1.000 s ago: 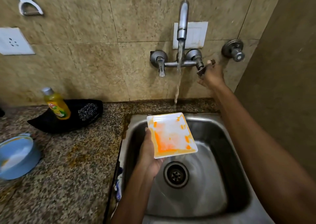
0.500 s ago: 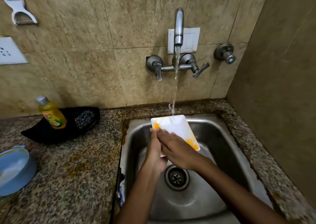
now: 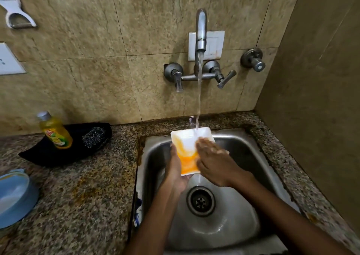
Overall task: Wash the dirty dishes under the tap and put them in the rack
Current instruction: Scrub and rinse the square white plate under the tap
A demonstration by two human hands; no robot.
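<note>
A white square plate [image 3: 187,147] smeared with orange sauce is tilted over the steel sink [image 3: 243,157]. My left hand [image 3: 176,169] grips its left edge from below. The fingers of my right hand [image 3: 214,161] lie flat on the plate's right side. Water runs from the wall tap [image 3: 201,32] onto the plate's far edge and drains off its near edge toward the drain [image 3: 200,201]. No rack is in view.
A yellow dish-soap bottle [image 3: 55,131] and a steel scrubber [image 3: 93,137] sit in a black tray [image 3: 39,153] on the granite counter [image 3: 87,196]. A blue bowl [image 3: 13,196] stands at the left edge. A brown wall [image 3: 321,99] closes the right side.
My right hand left the tap lever and came down onto the plate, then slid to its right side. The plate now sits under the stream and the orange sauce has thinned.
</note>
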